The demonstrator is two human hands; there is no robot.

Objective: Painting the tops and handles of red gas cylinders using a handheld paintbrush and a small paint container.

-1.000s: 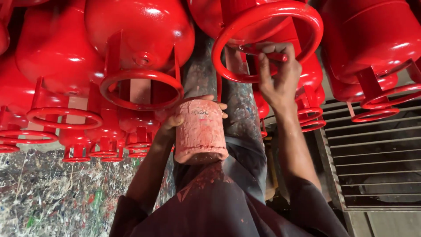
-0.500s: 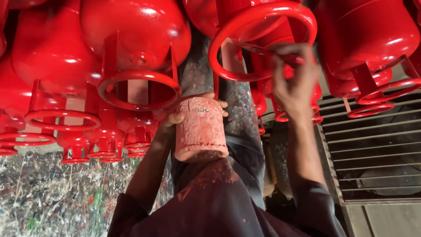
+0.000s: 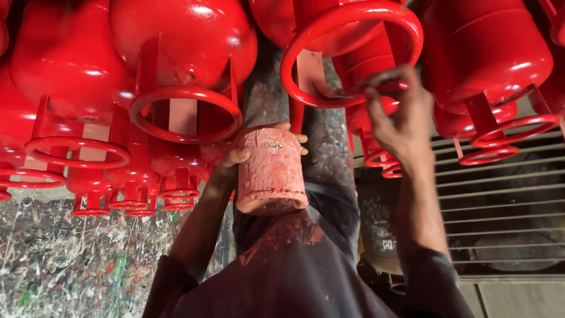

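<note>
glossy red cylinders (image 3: 182,53), pink paint-crusted can (image 3: 271,171), speckled floor (image 3: 65,259)

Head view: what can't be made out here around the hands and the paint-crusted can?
- Left hand: mostly hidden behind the paint-crusted can.
- Can's contents: not visible; only its outside shows.
- Thin tool at the right hand: too small and blurred against the red ring.
- Red cylinders: cut off by the top edge.

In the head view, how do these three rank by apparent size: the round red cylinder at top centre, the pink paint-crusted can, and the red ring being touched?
1. Round red cylinder, largest.
2. Red ring and pink paint-crusted can: look similar; unsure, since nearness to the camera differs.

The left hand holds the can; the right hand touches the ring.
</note>
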